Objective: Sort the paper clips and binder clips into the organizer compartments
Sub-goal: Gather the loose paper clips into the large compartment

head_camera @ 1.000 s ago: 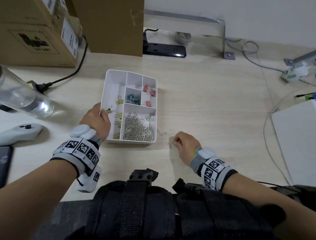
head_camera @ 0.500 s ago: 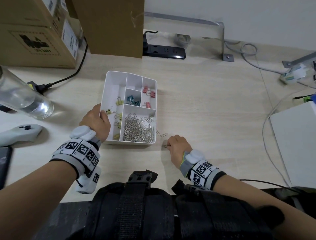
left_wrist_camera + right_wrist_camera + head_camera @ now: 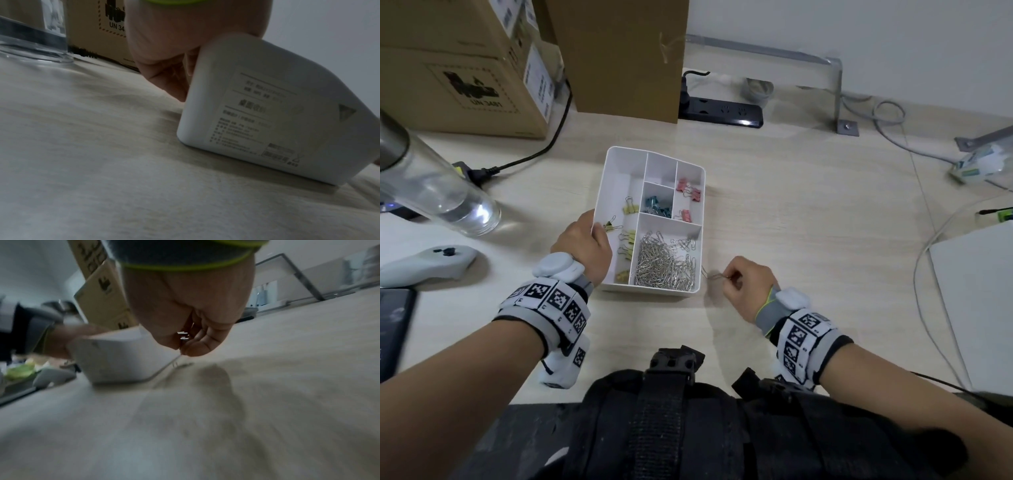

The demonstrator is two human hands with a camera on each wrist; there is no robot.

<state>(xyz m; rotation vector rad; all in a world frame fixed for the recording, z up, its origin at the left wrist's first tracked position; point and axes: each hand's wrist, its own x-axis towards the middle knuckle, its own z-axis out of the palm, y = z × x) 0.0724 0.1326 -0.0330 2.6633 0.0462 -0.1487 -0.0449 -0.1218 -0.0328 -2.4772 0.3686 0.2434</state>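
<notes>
A white organizer (image 3: pixel 619 152) sits mid-table. Its big front compartment holds a heap of silver paper clips (image 3: pixel 664 263). Yellow binder clips (image 3: pixel 628 240) fill the left compartment, blue ones (image 3: pixel 655 205) the middle, pink ones (image 3: pixel 690 193) the right. My left hand (image 3: pixel 585 240) grips the organizer's left wall (image 3: pixel 267 105), thumb over the rim. My right hand (image 3: pixel 743 281) is just right of the organizer's front corner and pinches a silver paper clip (image 3: pixel 183 337) between thumb and fingers. Another paper clip (image 3: pixel 707 272) lies on the table beside the organizer.
Cardboard boxes (image 3: pixel 465 68) stand at the back left, a black power strip (image 3: pixel 722 113) behind the organizer. A clear glass bottle (image 3: pixel 438 192) and a white controller (image 3: pixel 428 262) lie to the left. A white board (image 3: pixel 976 301) and cables are at the right.
My right hand slid left along the table toward the organizer's front right corner and has a paper clip pinched in its fingers. The left hand stayed on the organizer.
</notes>
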